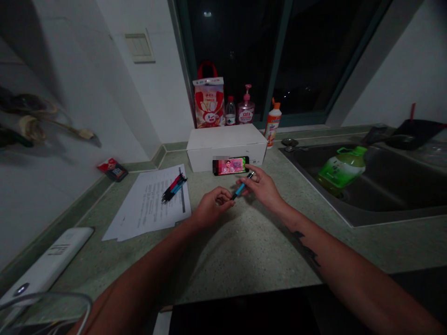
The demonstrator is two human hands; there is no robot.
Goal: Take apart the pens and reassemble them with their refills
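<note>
A blue and black pen [241, 187] slants between my two hands over the counter. My left hand [213, 204] is closed, its thumb and curled fingers at the pen's lower dark end. My right hand [264, 187] pinches the upper part, while its index finger reaches out to the right edge of a phone [230, 166]; whether it touches the screen I cannot tell. The phone leans sideways, lit, against a white box [223, 139]. To the left, several pens [173, 188] in red, blue and black lie bunched on printed sheets of paper [143, 204].
A power strip [52, 258] with cables lies at the left edge. On the right is a sink [377, 195] holding a green jug [344, 167]. Behind the box stand a red bag [209, 104], a small bottle [230, 111], a pink pump bottle [246, 109] and an orange-capped bottle [273, 124].
</note>
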